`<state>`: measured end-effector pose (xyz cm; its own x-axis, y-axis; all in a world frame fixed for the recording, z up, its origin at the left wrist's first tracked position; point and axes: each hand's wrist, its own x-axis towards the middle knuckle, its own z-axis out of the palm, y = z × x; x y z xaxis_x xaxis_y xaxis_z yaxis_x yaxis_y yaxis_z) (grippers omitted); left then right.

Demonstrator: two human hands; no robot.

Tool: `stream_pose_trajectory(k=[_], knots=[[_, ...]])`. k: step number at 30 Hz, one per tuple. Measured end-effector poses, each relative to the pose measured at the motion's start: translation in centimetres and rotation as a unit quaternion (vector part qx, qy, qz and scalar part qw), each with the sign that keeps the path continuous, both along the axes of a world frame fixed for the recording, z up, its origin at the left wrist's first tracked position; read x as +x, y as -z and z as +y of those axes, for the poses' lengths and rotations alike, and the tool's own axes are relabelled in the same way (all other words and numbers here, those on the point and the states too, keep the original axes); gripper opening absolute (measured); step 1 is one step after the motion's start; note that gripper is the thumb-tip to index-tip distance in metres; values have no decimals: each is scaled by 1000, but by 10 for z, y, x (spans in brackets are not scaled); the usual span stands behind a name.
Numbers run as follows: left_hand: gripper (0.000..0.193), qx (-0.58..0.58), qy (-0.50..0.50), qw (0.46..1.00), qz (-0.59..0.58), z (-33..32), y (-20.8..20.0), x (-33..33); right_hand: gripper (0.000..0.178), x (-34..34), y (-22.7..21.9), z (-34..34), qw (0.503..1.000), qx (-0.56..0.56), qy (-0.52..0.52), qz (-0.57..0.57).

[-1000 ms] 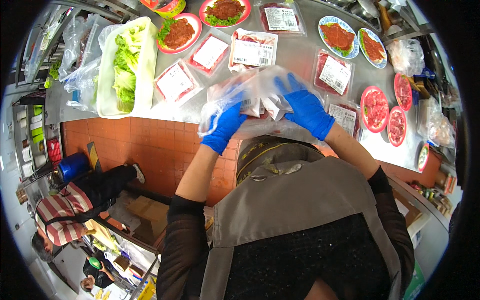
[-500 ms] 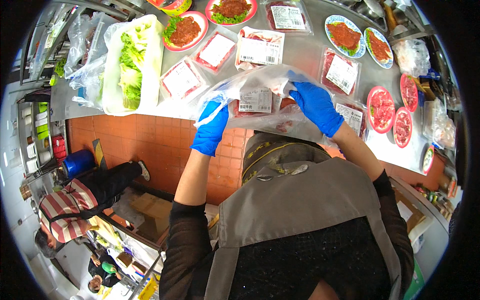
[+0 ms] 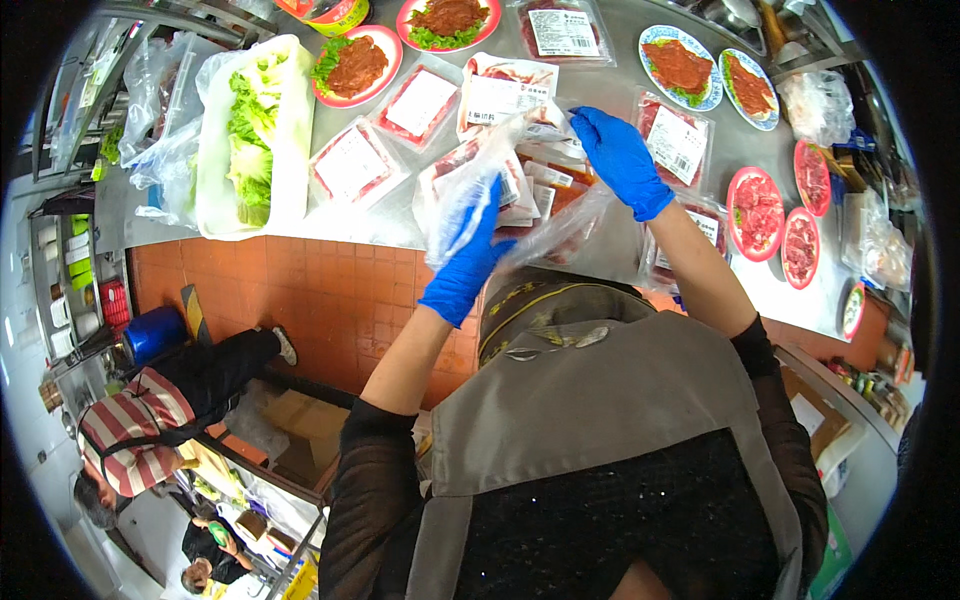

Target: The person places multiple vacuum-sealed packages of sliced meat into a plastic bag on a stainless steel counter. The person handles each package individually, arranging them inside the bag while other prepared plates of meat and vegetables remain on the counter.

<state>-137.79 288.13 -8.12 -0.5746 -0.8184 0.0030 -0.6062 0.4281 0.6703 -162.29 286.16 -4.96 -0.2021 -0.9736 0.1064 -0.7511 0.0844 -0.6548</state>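
A metal table (image 3: 618,88) is laid with food.
A lettuce tub (image 3: 211,190) is set at the left, labelled meat packs (image 3: 356,165) and a clear bag (image 3: 437,225) centrally; beyond and rightward, red-rimmed plates (image 3: 394,66), blue-patterned plates (image 3: 714,76) and pink oval plates (image 3: 731,214) are placed.

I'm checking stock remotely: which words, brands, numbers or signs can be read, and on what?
I copy no printed text; it stands on:
Top meat pack: label, barcode.
Upper right meat pack: label, barcode.
Lower right meat pack: label, small print.
Center meat pack: label, larger characters.
Two left meat packs: too faint.
Packs at plastic bag: too small.
Tub: blurred.
Waist cloth: yellow marks, unclear.
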Motion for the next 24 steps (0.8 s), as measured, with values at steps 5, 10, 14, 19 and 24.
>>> stream_pose_trajectory(k=[5,10,14,19,24], knots=[[98,46,4,999,19,3,12,-18,29,1,-9,4,884,53,47,-463],[88,-35,44,998,13,-4,15,-10,36,-12,-2,14,863,75,77,-493],[57,-31,45,998,33,-20,3,3,39,-13,-6,33,900,64,76,-425],[50,23,-12,1000,15,-24,-1,-2,43,-19,4,46,974,29,34,-224],[69,-42,-3,997,-59,-16,25,-6,34,-12,-12,62,986,142,28,-88]])
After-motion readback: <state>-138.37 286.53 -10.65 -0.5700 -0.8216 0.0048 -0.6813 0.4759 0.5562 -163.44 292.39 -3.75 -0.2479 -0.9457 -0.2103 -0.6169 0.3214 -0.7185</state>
